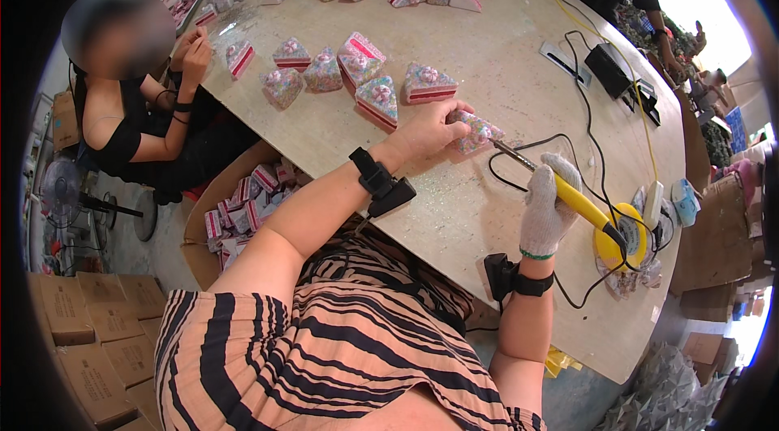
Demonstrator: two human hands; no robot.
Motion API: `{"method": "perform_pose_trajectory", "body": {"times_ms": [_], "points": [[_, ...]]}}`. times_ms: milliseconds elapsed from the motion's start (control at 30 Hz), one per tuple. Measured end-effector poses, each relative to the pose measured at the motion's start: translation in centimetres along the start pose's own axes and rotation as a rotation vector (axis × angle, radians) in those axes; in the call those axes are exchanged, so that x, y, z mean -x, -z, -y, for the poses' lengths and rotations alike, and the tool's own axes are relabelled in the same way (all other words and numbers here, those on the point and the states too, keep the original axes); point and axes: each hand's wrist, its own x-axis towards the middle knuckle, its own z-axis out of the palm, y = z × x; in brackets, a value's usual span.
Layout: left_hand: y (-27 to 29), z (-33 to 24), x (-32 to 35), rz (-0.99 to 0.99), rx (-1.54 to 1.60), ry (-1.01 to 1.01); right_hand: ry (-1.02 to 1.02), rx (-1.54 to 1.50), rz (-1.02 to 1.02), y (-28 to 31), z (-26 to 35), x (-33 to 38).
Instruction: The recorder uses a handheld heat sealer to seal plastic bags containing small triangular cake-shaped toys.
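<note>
Pale bench (pixel 503 74), glitter-dusted, strewn with wedge-shaped cake boxes. Left hand (pixel 426 132), bare, grip closed around a sprinkle-patterned cake wedge (pixel 477 132) near the bench's near edge. Right hand (pixel 545 208), white-gloved, grip wrapped tight on a yellow-handled soldering iron (pixel 578 200); its metal tip meets the wedge's lower side. Finished wedges (pixel 357 74) stand toward mid-bench.

A pale, glitter-dusted bench (pixel 503 74) carries wedge-shaped cake ornaments (pixel 357 78), black cables (pixel 584 114), a yellow cord (pixel 625 82) and black power boxes (pixel 607 68).
</note>
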Motion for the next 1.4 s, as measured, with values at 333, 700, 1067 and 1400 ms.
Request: {"method": "perform_pose_trajectory", "body": {"times_ms": [333, 700, 1067, 1400], "points": [[-0.1, -0.7, 0.0, 0.025, -0.042, -0.017, -0.043, -0.015, -0.004, 0.3, 0.0, -0.4], [0.0, -0.1, -0.2, 0.048, -0.061, -0.031, -0.064, -0.025, 0.009, 0.2, -0.1, -0.4], [0.6, 0.5, -0.9, 0.097, 0.063, 0.076, -0.057, -0.133, -0.145, 1.0, 1.3, -1.1], [1.9, -1.7, 1.5, -0.091, -1.19, -0.606, -0.134, -0.086, -0.241, 0.8, 0.9, -1.1]]}}
